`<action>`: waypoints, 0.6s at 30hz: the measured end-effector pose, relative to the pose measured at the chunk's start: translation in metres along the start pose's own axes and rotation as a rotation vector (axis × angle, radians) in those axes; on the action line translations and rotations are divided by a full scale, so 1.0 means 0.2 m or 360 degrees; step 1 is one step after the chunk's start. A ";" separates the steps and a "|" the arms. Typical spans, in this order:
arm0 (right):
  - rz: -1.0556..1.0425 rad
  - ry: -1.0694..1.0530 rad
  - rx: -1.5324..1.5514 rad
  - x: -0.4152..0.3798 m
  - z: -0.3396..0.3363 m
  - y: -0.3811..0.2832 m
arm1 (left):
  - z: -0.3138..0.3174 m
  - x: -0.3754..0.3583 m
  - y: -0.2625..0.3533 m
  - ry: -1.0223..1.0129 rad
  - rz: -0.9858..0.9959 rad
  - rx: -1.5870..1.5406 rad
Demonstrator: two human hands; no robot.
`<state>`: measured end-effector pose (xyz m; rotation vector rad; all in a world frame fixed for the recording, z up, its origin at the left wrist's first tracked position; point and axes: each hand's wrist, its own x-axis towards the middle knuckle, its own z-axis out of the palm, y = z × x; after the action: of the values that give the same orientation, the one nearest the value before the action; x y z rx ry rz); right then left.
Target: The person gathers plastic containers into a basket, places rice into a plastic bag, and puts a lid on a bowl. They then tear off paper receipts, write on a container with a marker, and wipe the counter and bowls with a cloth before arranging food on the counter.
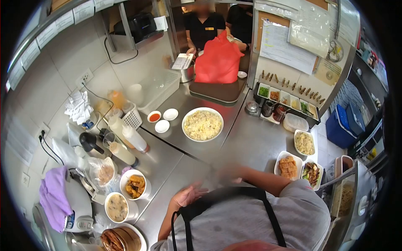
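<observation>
My left hand [189,195] is over the steel counter close to my body, its fingers stretched out and holding nothing I can see. To its right, my right hand [230,172] is smeared by motion, so its fingers cannot be made out. Beyond both hands stands a white bowl of fried rice [203,124]. A red dish of sauce [154,116] and small white dishes [170,114] lie left of that bowl. Left of my left hand are a tub of fried pieces [135,186] and a tub of soup [117,208].
At the right edge are a plate of sliced cutlet [288,167], a vegetable dish [311,174] and a rice container [304,142]. Squeeze bottles [135,139] line the left. Across the pass, a person [204,25] stands behind a red bag [218,60] on a brown tray [217,90].
</observation>
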<state>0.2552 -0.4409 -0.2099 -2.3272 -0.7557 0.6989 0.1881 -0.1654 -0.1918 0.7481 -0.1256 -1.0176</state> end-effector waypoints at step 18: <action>-0.0346 0.0830 0.0634 0.30 -0.27 -0.16 | -0.17 0.11 0.08 0.0619 0.0056 0.0392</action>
<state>0.3206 -0.3995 -0.1681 -1.9000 -0.5537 0.1126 0.2259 -0.1601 -0.2121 1.1515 0.0744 -0.8145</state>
